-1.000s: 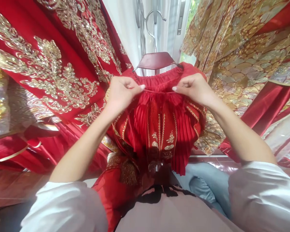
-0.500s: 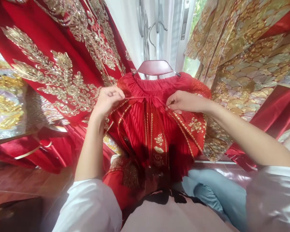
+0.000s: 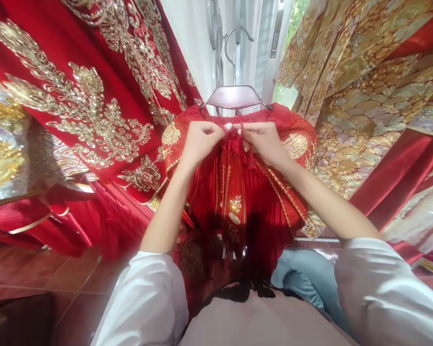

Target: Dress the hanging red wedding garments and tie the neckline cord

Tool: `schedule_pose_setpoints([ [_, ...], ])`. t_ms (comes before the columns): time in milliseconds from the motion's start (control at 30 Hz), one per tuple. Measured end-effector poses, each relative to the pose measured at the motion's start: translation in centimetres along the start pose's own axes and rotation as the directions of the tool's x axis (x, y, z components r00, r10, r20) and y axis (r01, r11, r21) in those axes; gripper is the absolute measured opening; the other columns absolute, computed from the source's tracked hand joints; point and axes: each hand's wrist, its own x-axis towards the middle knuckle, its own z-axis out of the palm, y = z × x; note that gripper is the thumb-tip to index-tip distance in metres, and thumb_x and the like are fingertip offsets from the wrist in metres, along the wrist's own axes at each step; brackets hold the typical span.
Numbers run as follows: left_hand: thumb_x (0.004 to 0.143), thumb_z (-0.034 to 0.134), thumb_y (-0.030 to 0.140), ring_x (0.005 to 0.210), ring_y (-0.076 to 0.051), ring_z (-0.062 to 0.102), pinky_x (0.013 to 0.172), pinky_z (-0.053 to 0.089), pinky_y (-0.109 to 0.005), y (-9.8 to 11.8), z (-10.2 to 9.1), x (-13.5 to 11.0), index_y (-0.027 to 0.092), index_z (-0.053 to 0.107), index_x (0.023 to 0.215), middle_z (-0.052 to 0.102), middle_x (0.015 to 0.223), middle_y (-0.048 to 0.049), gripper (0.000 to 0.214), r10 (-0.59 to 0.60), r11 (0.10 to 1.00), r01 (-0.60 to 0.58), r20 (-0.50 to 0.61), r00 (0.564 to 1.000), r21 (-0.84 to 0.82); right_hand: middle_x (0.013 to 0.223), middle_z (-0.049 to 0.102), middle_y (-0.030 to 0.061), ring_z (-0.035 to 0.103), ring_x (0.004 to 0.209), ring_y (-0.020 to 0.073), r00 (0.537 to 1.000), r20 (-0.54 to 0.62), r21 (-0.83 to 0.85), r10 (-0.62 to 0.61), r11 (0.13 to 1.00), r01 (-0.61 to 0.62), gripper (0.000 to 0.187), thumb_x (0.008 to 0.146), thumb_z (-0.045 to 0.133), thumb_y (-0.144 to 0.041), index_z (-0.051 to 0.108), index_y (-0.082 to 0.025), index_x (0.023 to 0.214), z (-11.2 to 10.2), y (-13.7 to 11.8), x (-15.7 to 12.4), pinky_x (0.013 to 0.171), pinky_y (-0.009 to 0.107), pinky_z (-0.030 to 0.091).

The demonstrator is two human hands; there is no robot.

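Observation:
A red pleated skirt (image 3: 238, 192) with gold embroidery hangs from a dark wooden hanger (image 3: 234, 96) straight ahead of me. My left hand (image 3: 200, 142) and my right hand (image 3: 261, 139) meet at the middle of its waistband, fingertips almost touching. Both hands are closed in a pinch on the thin red drawstring (image 3: 234, 129) of the waistband. The string itself is mostly hidden by my fingers.
A red garment with heavy gold embroidery (image 3: 86, 101) hangs close on the left. A gold patterned robe with red trim (image 3: 364, 96) hangs close on the right. A window (image 3: 274, 38) is behind the hanger. Something light blue (image 3: 303, 278) lies low by my right sleeve, above a reddish tiled floor (image 3: 57, 283).
My hands were apart, drawing the string out sideways; they have now come together at the centre of the waistband, still pinching the string.

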Motion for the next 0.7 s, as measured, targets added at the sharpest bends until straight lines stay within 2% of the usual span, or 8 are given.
schedule_pose_setpoints([
  [100, 0.081, 0.062, 0.028, 0.047, -0.006, 0.035, 0.048, 0.028, -0.021, 0.0, 0.8, -0.7, 0.014, 0.052, 0.049, 0.043, 0.049, 0.0028, 0.036, -0.06, 0.994, 0.074, 0.154, 0.986, -0.085, 0.048, 0.051, -0.0053, 0.044, 0.044, 0.0052, 0.994, 0.006, -0.178, -0.106, 0.978, 0.105, 0.024, 0.085, 0.059, -0.036, 0.073, -0.018, 0.093, 0.5, 0.3, -0.4, 0.049, 0.018, 0.033],
  [200, 0.076, 0.067, 0.028, 0.047, -0.006, 0.033, 0.048, 0.026, -0.021, -0.3, 1.0, -1.2, 0.013, 0.053, 0.05, 0.044, 0.049, 0.003, 0.033, -0.047, 0.996, 0.064, 0.247, 0.968, -0.063, 0.047, 0.051, -0.0071, 0.046, 0.045, 0.0064, 0.988, 0.044, -0.332, -0.15, 0.93, 0.157, 0.027, 0.086, 0.056, -0.028, 0.07, -0.019, 0.108, 0.3, 0.9, -0.6, 0.055, 0.019, 0.038],
  [300, 0.071, 0.071, 0.025, 0.049, -0.006, 0.035, 0.049, 0.027, -0.021, -0.3, 0.9, -1.3, 0.014, 0.055, 0.054, 0.045, 0.051, 0.0031, 0.026, -0.009, 0.998, 0.022, 0.243, 0.97, -0.051, 0.053, 0.056, -0.0066, 0.05, 0.051, 0.008, 0.979, 0.086, -0.46, -0.187, 0.864, 0.205, 0.035, 0.086, 0.055, -0.025, 0.064, -0.019, 0.12, 0.0, 1.5, -0.5, 0.061, 0.021, 0.041],
  [400, 0.07, 0.07, 0.019, 0.05, -0.006, 0.034, 0.049, 0.026, -0.021, 0.0, 0.8, -1.2, 0.014, 0.053, 0.055, 0.043, 0.052, 0.0038, 0.023, 0.018, 0.994, 0.004, 0.208, 0.978, -0.106, 0.067, 0.065, -0.0019, 0.057, 0.062, 0.0098, 0.968, 0.1, -0.561, -0.229, 0.791, 0.245, 0.035, 0.088, 0.052, -0.025, 0.064, -0.017, 0.12, -0.2, 1.8, -0.6, 0.066, 0.021, 0.043],
  [500, 0.07, 0.064, 0.011, 0.049, -0.006, 0.032, 0.049, 0.026, -0.021, 0.4, 0.9, -1.2, 0.014, 0.051, 0.054, 0.04, 0.051, 0.0046, 0.021, 0.022, 0.993, 0.01, 0.271, 0.962, -0.117, 0.075, 0.068, 0.0023, 0.061, 0.067, 0.0116, 0.956, 0.116, -0.629, -0.271, 0.724, 0.282, 0.033, 0.091, 0.047, -0.024, 0.068, -0.015, 0.114, -0.4, 2.1, -0.8, 0.067, 0.021, 0.043],
  [633, 0.068, 0.055, 0.003, 0.049, -0.007, 0.035, 0.051, 0.029, -0.022, 0.5, 0.9, -1.1, 0.014, 0.051, 0.052, 0.041, 0.05, 0.0041, 0.019, 0.027, 0.998, -0.003, 0.387, 0.922, -0.065, 0.074, 0.068, 0.0019, 0.061, 0.066, 0.0122, 0.939, 0.135, -0.684, -0.316, 0.656, 0.319, 0.031, 0.091, 0.044, -0.022, 0.07, -0.016, 0.107, -0.6, 2.9, -1.0, 0.066, 0.022, 0.041],
  [700, 0.066, 0.054, 0.003, 0.051, -0.007, 0.038, 0.052, 0.031, -0.022, 0.4, 0.9, -1.0, 0.014, 0.052, 0.054, 0.044, 0.051, 0.0036, 0.016, 0.039, 0.999, -0.027, 0.395, 0.918, -0.036, 0.074, 0.068, 0.0023, 0.062, 0.066, 0.0127, 0.934, 0.109, -0.703, -0.339, 0.639, 0.314, 0.031, 0.091, 0.044, -0.022, 0.07, -0.016, 0.104, -0.6, 3.3, -0.9, 0.065, 0.022, 0.04],
])
